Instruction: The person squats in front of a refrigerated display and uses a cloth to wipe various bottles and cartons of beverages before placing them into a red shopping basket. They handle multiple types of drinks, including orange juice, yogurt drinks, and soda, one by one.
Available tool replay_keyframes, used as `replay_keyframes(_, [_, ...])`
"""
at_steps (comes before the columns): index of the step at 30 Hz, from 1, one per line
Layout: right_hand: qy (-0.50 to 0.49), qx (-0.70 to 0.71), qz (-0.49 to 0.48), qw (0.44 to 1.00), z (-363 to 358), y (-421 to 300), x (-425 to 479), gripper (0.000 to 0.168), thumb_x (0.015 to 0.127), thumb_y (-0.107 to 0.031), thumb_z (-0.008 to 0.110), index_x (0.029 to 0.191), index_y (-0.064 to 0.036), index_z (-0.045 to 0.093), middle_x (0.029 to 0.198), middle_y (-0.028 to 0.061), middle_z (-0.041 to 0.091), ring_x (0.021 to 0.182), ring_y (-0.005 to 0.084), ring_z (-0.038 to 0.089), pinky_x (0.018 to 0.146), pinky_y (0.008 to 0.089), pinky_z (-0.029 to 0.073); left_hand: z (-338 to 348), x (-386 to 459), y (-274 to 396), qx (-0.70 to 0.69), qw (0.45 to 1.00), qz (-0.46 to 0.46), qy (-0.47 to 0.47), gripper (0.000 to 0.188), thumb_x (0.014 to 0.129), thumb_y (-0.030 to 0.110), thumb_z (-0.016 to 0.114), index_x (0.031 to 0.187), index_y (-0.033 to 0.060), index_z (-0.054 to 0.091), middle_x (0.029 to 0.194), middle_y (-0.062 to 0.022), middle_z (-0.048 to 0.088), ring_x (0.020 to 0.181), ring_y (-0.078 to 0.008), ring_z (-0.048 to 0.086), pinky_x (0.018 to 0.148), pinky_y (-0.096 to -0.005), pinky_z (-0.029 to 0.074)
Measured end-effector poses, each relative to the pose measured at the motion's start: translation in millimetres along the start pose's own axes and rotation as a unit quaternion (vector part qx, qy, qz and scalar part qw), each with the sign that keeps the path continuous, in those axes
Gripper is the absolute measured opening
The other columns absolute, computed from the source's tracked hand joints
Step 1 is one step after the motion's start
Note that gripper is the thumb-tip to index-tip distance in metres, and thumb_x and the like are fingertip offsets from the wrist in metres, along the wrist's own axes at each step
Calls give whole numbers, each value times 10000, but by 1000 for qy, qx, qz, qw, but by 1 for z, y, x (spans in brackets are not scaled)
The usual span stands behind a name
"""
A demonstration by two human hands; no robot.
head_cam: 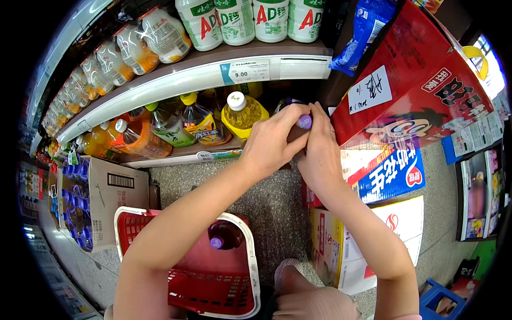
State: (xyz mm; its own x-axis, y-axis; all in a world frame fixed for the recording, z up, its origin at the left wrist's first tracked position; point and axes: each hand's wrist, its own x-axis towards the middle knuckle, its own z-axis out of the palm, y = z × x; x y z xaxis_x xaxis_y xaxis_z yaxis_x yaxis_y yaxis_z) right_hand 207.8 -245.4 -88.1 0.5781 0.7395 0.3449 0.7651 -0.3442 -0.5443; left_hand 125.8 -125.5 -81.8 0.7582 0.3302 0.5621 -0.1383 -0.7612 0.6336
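Note:
A dark bottle with a purple cap (304, 122) stands upright at the right end of the lower shelf, largely hidden by my hands. My left hand (266, 142) curls around its left side, thumb and fingers near the cap. Along the other side lies my right hand (320, 154), its fingers stretched forward and close together. To the left on the shelf sits a bottle of yellow drink with a white cap (245, 112). Below my left forearm is a red shopping basket (212, 280) with a white handle, holding another purple-capped dark bottle (226, 236).
A large red carton (404, 88) juts out close to my right hand. Beneath it are a blue carton (394, 176) and a white carton (384, 248). The price rail (192, 80) overhangs the lower shelf. At left stands an open cardboard box of purple-capped bottles (120, 200).

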Motion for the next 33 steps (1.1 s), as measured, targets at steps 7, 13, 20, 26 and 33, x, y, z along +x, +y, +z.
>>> replay_keyframes(7, [-8, 108, 15, 994, -24, -12, -19, 901, 624, -32, 872, 1405, -19, 422, 1364, 259, 527, 1253, 438, 544, 1017, 472, 489, -48, -3, 40, -115, 981, -131, -81, 377, 852, 65, 767, 1168, 31, 564, 1145, -108, 717, 1009, -173, 701, 867, -309, 544])
replay_keyframes(13, [-22, 253, -43, 966, -28, -26, -32, 942, 595, -139, 931, 1392, -65, 434, 1277, 179, 589, 1165, 339, 627, 981, 401, 519, -89, -7, 74, -195, 962, -173, -81, 385, 840, -40, 738, 1159, 21, 532, 1163, -111, 715, 1081, -131, 660, 960, -291, 511])
replay_keyframes(20, [-64, 391, -24, 918, -51, -90, -46, 967, 602, -158, 930, 1390, -6, 392, 1288, 160, 537, 1214, 251, 579, 1062, 380, 455, -158, -11, 138, -354, 888, -289, 56, 404, 937, 68, 680, 1316, -7, 562, 1232, -130, 695, 1121, -147, 650, 998, -308, 495])
replay_keyframes(26, [-87, 431, 106, 892, -57, -113, -50, 934, 642, -137, 924, 1395, -20, 385, 1281, 123, 558, 1189, 217, 572, 1053, 368, 447, -183, -23, 166, -358, 872, -256, 212, 403, 1054, 231, 487, 1371, -18, 469, 1317, -174, 608, 1205, -302, 634, 1039, -457, 516])
replay_keyframes(33, [-8, 394, 60, 917, -49, -141, -54, 888, 666, -119, 902, 1391, -31, 398, 1287, 115, 571, 1190, 223, 579, 1049, 373, 452, -129, -50, 159, 202, 977, -17, 63, 598, 873, 255, 677, 1405, 9, 560, 1506, -177, 489, 1299, -483, 512, 1088, -550, 413])
